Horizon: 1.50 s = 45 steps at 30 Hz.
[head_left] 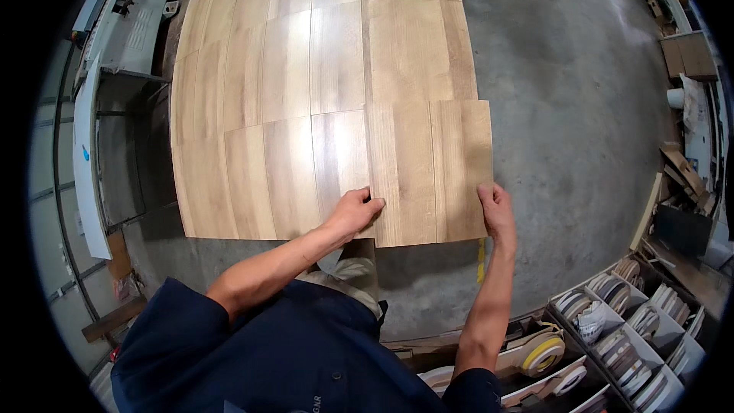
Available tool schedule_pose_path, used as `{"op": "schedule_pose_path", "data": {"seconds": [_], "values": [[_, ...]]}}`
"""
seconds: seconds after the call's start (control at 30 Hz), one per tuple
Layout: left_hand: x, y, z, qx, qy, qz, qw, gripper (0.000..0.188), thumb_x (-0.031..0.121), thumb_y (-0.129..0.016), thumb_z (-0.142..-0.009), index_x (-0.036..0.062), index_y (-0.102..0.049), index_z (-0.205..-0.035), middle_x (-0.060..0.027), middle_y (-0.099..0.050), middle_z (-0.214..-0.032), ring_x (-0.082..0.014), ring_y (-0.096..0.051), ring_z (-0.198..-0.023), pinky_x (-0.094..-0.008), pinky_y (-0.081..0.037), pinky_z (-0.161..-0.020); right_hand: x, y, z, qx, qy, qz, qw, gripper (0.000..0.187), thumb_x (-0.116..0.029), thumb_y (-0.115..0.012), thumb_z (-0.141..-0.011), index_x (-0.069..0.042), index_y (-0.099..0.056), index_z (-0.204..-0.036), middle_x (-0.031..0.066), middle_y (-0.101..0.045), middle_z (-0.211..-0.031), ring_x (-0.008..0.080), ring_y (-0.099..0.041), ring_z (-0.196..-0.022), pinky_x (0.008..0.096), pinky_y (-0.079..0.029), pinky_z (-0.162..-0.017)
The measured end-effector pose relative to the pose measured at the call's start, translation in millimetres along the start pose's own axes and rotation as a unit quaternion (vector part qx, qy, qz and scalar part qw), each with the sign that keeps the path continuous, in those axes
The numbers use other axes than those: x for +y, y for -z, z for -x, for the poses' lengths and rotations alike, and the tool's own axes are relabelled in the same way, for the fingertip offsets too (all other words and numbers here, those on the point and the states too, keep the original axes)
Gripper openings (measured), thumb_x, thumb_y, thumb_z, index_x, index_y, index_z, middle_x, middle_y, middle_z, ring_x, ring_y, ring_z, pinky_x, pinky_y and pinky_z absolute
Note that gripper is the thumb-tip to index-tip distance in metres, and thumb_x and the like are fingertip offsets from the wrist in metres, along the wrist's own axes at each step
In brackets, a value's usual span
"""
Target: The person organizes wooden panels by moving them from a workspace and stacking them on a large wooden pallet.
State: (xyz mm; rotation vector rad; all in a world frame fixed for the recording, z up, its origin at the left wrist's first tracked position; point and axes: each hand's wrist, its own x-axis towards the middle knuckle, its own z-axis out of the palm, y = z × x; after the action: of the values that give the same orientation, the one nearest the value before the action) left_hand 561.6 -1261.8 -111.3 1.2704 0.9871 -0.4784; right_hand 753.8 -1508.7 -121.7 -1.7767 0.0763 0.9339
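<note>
A wood-grain panel [405, 176] lies at the near right corner of a broad layer of similar light-brown panels [287, 69]. Its right edge sticks out a little past the panels behind it, and its front edge sits slightly lower than its neighbours. My left hand [355, 213] is closed at the panel's left edge, thumb on top and fingertips partly hidden. At the right edge my right hand [498, 210] is closed too, with curled fingers gripping the side. A thin line runs down the panel; I cannot tell whether it is a seam or part of the pattern.
Grey concrete floor [573, 122] stretches to the right. White divided bins [612, 313] with rolls of edging tape stand at the lower right, including a yellow roll [543, 353]. A white machine [141, 23] flanks the far left. Cardboard boxes [688, 56] line the right side.
</note>
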Motion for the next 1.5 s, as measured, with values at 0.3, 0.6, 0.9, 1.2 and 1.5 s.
{"op": "schedule_pose_path", "data": {"seconds": [0.3, 0.6, 0.9, 1.2, 1.5], "values": [[22.4, 3.2, 5.0, 0.010, 0.009, -0.109, 0.994, 0.027, 0.016, -0.058, -0.087, -0.0043, -0.063, -0.104, -0.0043, -0.063, -0.085, -0.0118, -0.054, -0.074, -0.0269, -0.046, -0.068, -8.3, 2.8, -3.4, 0.004, 0.013, 0.021, 1.000, 0.029, -0.019, -0.056, -0.092, 0.004, -0.061, -0.109, 0.0026, -0.064, -0.092, 0.0093, -0.054, -0.081, 0.0260, -0.045, -0.073], [32.6, 27.6, -50.4, 0.046, -0.144, 0.075, 0.986, 0.027, 0.014, -0.052, -0.090, -0.0028, -0.058, -0.110, -0.0061, -0.061, -0.094, -0.0117, -0.052, -0.085, -0.0271, -0.044, -0.077, -25.8, -10.3, -20.3, -0.001, 0.054, -0.076, 0.996, 0.028, -0.023, -0.054, -0.094, 0.003, -0.060, -0.104, 0.0018, -0.064, -0.090, 0.0086, -0.056, -0.074, 0.0254, -0.046, -0.066], [38.5, 22.0, -59.6, 0.057, -0.111, 0.073, 0.990, 0.028, 0.014, -0.050, -0.090, -0.0025, -0.058, -0.111, -0.0080, -0.063, -0.096, -0.0140, -0.054, -0.088, -0.0283, -0.044, -0.080, -25.4, -4.2, -33.1, -0.010, 0.010, -0.024, 1.000, 0.027, -0.018, -0.049, -0.096, 0.005, -0.059, -0.107, 0.0029, -0.063, -0.093, 0.0096, -0.055, -0.078, 0.0264, -0.046, -0.072], [30.3, 30.4, -15.8, 0.120, -0.214, 0.038, 0.969, 0.022, 0.019, -0.055, -0.084, -0.0011, -0.045, -0.085, -0.0139, -0.050, -0.071, -0.0202, -0.046, -0.068, -0.0360, -0.041, -0.065, -13.8, -1.5, -4.2, 0.199, 0.076, 0.077, 0.974, 0.033, -0.020, -0.047, -0.096, 0.005, -0.053, -0.117, 0.0066, -0.062, -0.104, 0.0127, -0.055, -0.091, 0.0260, -0.044, -0.081], [-51.6, 9.8, 17.2, 0.057, -0.226, 0.019, 0.972, 0.034, 0.013, -0.056, -0.085, -0.0040, -0.049, -0.115, -0.0084, -0.053, -0.084, -0.0153, -0.049, -0.079, -0.0281, -0.044, -0.075, 120.2, -43.4, 90.7, 0.164, -0.045, -0.434, 0.885, 0.079, -0.065, -0.052, -0.082, -0.003, -0.041, -0.130, 0.0125, -0.054, -0.120, 0.0249, -0.051, -0.110, 0.0373, -0.038, -0.096]]}}
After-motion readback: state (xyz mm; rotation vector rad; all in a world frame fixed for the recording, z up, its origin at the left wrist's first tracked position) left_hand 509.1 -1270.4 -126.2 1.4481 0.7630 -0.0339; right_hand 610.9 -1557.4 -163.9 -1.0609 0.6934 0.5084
